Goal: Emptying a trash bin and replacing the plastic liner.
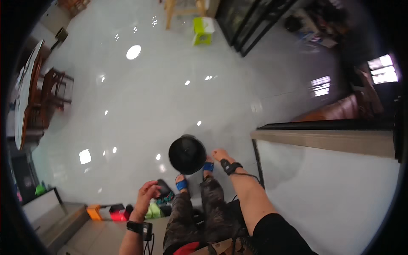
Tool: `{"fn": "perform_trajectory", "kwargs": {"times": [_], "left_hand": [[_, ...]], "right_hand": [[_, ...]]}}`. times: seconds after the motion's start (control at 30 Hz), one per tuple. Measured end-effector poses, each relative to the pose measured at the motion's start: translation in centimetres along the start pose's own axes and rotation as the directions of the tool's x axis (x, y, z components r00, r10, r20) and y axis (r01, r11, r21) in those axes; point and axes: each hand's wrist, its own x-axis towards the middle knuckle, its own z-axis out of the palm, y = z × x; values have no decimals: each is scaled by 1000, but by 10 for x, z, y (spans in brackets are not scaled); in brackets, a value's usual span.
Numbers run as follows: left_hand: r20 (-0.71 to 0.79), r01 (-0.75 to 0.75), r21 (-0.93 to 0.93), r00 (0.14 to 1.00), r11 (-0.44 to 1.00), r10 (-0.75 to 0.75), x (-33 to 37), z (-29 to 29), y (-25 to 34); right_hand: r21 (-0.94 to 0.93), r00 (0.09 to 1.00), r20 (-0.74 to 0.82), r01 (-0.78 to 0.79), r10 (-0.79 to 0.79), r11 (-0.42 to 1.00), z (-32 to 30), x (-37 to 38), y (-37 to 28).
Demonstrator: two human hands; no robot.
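A round black bucket [187, 154] stands upright on the floor just ahead of my feet, its dark inside facing up. Right of its rim is my right hand [220, 155], its fingers curled under and closed; whether they hold anything is hidden. My left hand [148, 193] hangs lower and to the left, open and apart from the bucket, with loosely bent fingers and nothing in them. Close beside its fingertips on the floor lies a dark shoe [164, 188]. Blue sandals [182, 184] are on my feet behind the bucket.
A white panel with a beige ledge [323, 142] borders my right side. Orange and red items [119, 213] sit at lower left. A table [29, 100] and wooden stool [55, 87] stand far left; a green stool [202, 32] and dark-framed door [246, 25] are ahead.
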Motion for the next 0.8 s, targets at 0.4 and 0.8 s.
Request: {"fn": "perform_trajectory", "kwargs": {"times": [0.4, 0.8], "left_hand": [[-363, 263, -132, 884, 956, -294, -21, -47, -144], [-304, 213, -334, 898, 918, -319, 31, 26, -53]], "right_hand": [[-1, 952, 136, -276, 274, 961, 135, 86, -31], [40, 979, 114, -174, 168, 984, -16, -37, -88]]}}
